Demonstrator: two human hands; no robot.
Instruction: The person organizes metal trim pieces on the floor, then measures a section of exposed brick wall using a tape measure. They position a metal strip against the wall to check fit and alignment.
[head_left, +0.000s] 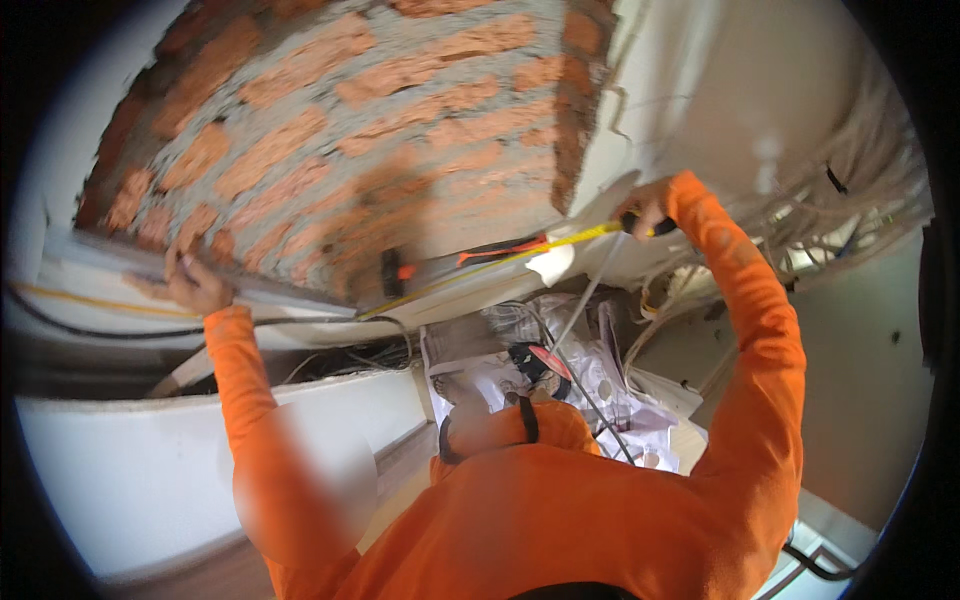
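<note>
My right hand (652,203) is closed around a black and yellow tape measure (655,224) at the right end of the ledge. Its yellow blade (520,254) is drawn out to the left, sloping down along the ledge below the bare brick wall (400,110). At the left, my left hand (198,284) rests at the ledge's edge with its fingers apart, and I make out nothing in it. Between my hands a hammer (470,259) with a black and orange handle lies on the ledge, close behind the blade.
A black cable (290,321) and a yellow line (100,300) run below the ledge at the left. Many loose cables (850,190) hang at the right. Wrinkled pale sheeting (610,400) covers the floor by my feet. A white panel (130,460) stands at the lower left.
</note>
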